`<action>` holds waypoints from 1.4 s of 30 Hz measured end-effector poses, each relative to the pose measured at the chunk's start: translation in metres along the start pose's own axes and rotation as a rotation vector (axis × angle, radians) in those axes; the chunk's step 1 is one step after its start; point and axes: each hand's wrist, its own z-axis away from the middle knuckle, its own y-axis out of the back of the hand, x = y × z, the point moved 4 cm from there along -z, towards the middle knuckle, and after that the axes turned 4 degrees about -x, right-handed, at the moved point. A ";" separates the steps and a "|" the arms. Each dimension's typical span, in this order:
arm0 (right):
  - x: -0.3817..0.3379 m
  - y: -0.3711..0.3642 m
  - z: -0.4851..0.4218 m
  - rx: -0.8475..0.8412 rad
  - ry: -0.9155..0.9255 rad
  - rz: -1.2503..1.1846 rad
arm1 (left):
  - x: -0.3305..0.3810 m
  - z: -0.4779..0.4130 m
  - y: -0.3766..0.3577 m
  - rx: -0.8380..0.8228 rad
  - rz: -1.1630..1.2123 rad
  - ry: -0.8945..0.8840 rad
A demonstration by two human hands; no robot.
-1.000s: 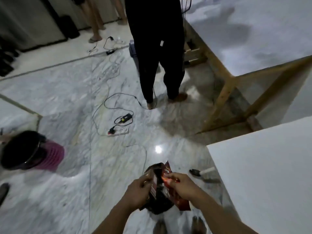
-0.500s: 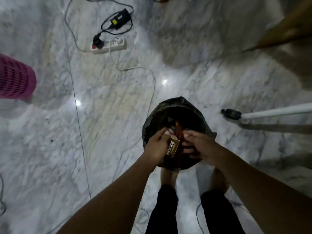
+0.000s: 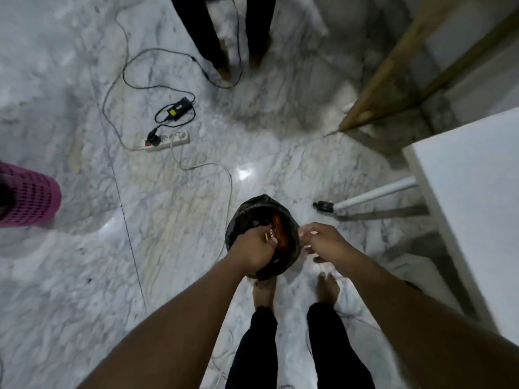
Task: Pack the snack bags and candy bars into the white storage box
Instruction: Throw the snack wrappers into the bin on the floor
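Note:
I stand over a round bin lined with a black bag (image 3: 247, 211) on the marble floor. A red snack wrapper (image 3: 278, 230) lies inside it. My left hand (image 3: 257, 252) reaches over the bin's opening and grips a small snack pack (image 3: 270, 236) with an orange and white edge. My right hand (image 3: 323, 242) hovers at the bin's right rim with its fingers curled. A pale sliver shows at its fingertips, and I cannot make out whether it holds anything. The white storage box is not in view.
A white tabletop (image 3: 477, 209) fills the right side, with its white leg (image 3: 376, 192) slanting to the floor. A power strip (image 3: 168, 140) with trailing cables lies ahead, a pink basket (image 3: 31, 203) at the left. Another person's legs (image 3: 213, 35) stand at the top, by a wooden frame (image 3: 390, 68).
The view dropped from the room to the bin. My hands brought the wrappers over it. The right hand has let go of the red wrapper and drawn off to the right rim.

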 end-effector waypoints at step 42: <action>0.871 0.185 0.675 1.092 -0.623 -0.449 | 0.180 0.460 -0.901 -0.776 -1.617 -1.171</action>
